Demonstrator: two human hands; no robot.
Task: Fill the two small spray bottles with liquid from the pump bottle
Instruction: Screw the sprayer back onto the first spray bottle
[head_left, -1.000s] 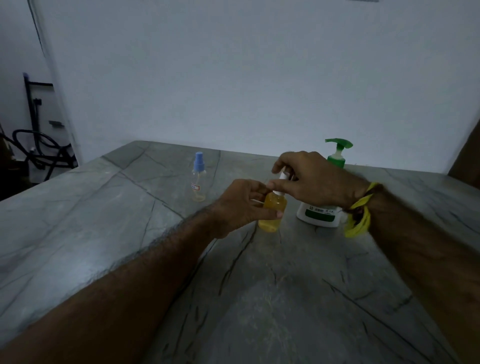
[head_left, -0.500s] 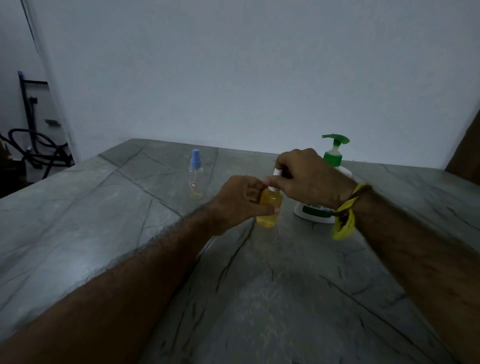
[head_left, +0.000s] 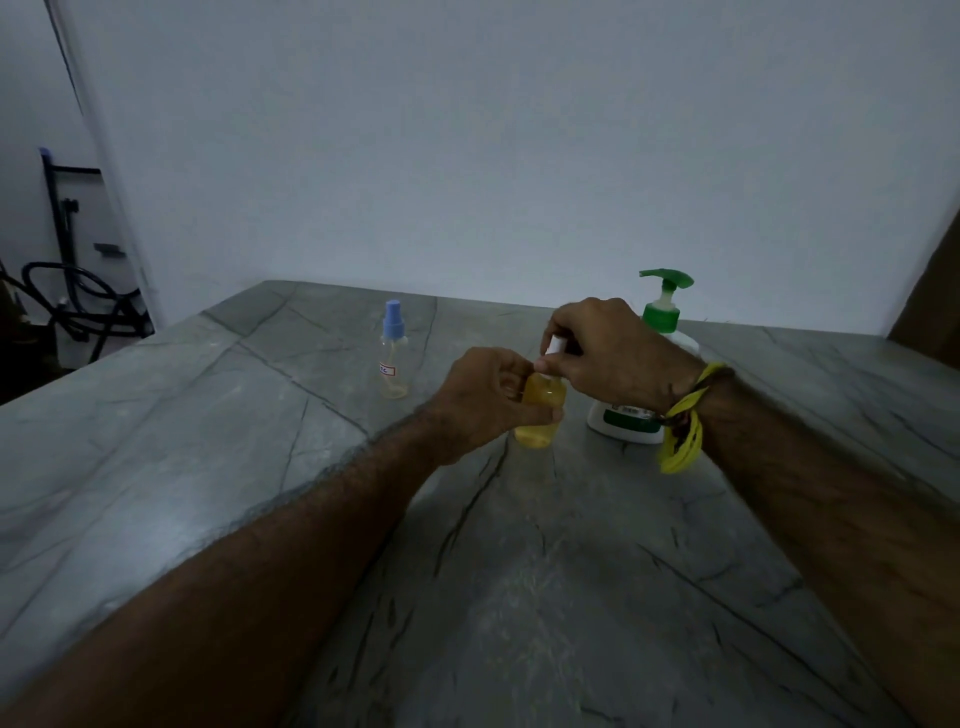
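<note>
Two hands | left hand (head_left: 483, 400) fingers grip yellow bottle (head_left: 540, 415) | right hand (head_left: 608, 348) fingers pinch its cap (head_left: 555, 345)

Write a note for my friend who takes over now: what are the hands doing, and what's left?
Left hand grips the yellow-filled spray bottle standing on the table.
Right hand pinches its white cap at the top.
Blue-capped spray bottle stands alone to the left, looks nearly empty.
Pump bottle stands behind the right hand.
Done: first bottle looks filled.
Left: finish the cap, fill the blue-capped one.
</note>
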